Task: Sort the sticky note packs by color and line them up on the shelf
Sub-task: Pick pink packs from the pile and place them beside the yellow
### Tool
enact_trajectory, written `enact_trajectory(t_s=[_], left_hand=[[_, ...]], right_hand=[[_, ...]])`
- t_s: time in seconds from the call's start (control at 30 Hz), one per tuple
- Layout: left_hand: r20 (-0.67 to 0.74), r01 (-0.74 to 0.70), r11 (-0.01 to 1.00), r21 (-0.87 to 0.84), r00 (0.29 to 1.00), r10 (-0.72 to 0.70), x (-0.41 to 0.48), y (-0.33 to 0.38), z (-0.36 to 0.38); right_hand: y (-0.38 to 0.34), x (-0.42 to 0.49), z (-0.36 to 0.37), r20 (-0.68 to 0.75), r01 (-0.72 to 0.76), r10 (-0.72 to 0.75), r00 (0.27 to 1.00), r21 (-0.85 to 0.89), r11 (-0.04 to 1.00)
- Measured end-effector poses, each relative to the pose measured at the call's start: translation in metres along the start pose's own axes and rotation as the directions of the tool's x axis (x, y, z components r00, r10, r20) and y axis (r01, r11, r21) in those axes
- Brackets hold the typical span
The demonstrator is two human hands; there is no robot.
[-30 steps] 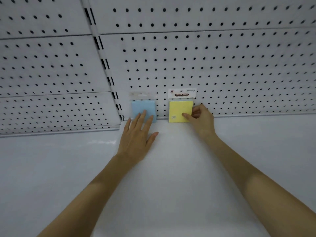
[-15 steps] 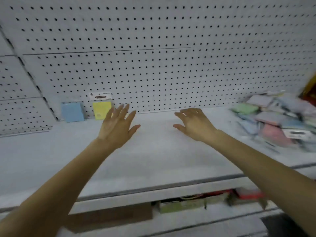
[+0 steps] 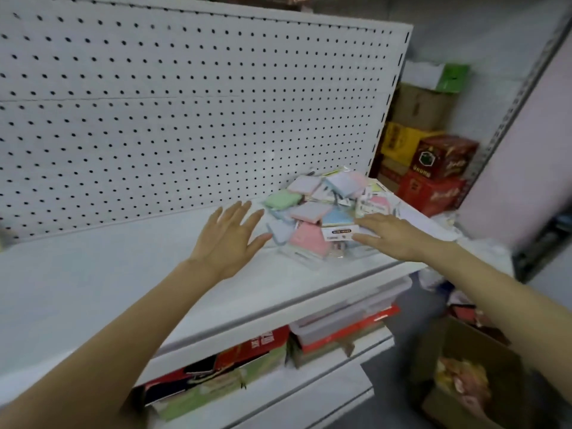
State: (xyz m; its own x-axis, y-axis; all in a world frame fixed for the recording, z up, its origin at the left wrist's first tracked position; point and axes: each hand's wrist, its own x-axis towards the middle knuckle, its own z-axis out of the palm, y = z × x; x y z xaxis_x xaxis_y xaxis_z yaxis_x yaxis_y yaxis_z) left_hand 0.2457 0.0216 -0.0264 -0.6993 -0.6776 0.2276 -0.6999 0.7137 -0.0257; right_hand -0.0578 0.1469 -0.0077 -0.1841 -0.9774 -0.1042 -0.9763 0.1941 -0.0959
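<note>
A loose pile of sticky note packs (image 3: 325,209) in green, pink, blue and lilac lies at the right end of the white shelf (image 3: 123,274). My left hand (image 3: 230,236) hovers flat with spread fingers just left of the pile, holding nothing. My right hand (image 3: 390,232) reaches in from the right with straight fingers, its tips at a white header card (image 3: 337,233) on the pile's front. A pink pack (image 3: 308,239) lies between my two hands.
A white pegboard back panel (image 3: 185,119) rises behind the shelf. Stacked cardboard boxes (image 3: 433,156) stand beyond the shelf's right end. Boxed goods (image 3: 247,357) fill the lower shelf. An open carton (image 3: 464,382) sits on the floor at lower right.
My view swung right, away from the blue and yellow packs standing at the back panel. Both hands left those packs and moved right to the mixed pile.
</note>
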Motion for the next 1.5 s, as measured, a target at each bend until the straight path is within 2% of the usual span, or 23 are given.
enact_trajectory(t_s=[0.13, 0.23, 0.37, 0.47, 0.6, 0.8, 1.0, 1.1, 1.3, 1.4, 1.5], left_hand=[[0.003, -0.036, 0.996, -0.085, 0.999, 0.036, 0.043, 0.023, 0.023], [0.083, -0.011, 0.979, -0.205, 0.996, 0.029, 0.079, 0.036, 0.044], [0.152, 0.115, 0.870, -0.479, 0.987, -0.046, 0.115, 0.046, 0.069], [0.156, 0.170, 0.787, -0.593, 0.983, -0.096, 0.130, 0.052, 0.084], [0.169, 0.258, 0.782, -0.567, 0.966, -0.196, 0.140, 0.064, 0.089], [0.195, 0.327, 0.743, -0.584, 0.945, -0.262, 0.140, 0.072, 0.089], [0.275, 0.425, 0.646, -0.634, 0.905, -0.326, 0.142, 0.074, 0.080], [0.294, 0.458, 0.609, -0.648, 0.888, -0.354, 0.142, 0.074, 0.081], [0.313, 0.472, 0.640, -0.607, 0.882, -0.353, 0.136, 0.077, 0.078], [0.293, 0.480, 0.693, -0.537, 0.877, -0.380, 0.130, 0.081, 0.071], [0.280, 0.497, 0.699, -0.514, 0.868, -0.411, 0.125, 0.084, 0.067]], right_hand=[[0.043, 0.020, 0.009, 0.046, -0.007, 0.006, 0.999, 0.012, 1.000], [0.074, 0.040, 0.005, 0.025, 0.007, -0.009, 1.000, 0.062, 0.998], [0.101, 0.070, -0.009, -0.029, 0.031, -0.027, 0.999, 0.136, 0.990], [0.110, 0.090, -0.010, -0.014, 0.082, -0.081, 0.997, 0.164, 0.983], [0.117, 0.102, 0.003, 0.018, 0.114, -0.124, 0.992, 0.284, 0.952], [0.131, 0.116, 0.035, -0.056, 0.127, -0.115, 0.992, 0.336, 0.933], [0.135, 0.118, 0.044, -0.134, 0.157, -0.114, 0.984, 0.378, 0.912], [0.137, 0.118, 0.044, -0.121, 0.168, -0.130, 0.984, 0.399, 0.901], [0.142, 0.120, 0.033, -0.095, 0.205, -0.181, 0.979, 0.444, 0.872], [0.143, 0.121, 0.026, -0.140, 0.248, -0.204, 0.969, 0.545, 0.801], [0.146, 0.119, 0.018, -0.210, 0.321, -0.245, 0.947, 0.558, 0.765]])
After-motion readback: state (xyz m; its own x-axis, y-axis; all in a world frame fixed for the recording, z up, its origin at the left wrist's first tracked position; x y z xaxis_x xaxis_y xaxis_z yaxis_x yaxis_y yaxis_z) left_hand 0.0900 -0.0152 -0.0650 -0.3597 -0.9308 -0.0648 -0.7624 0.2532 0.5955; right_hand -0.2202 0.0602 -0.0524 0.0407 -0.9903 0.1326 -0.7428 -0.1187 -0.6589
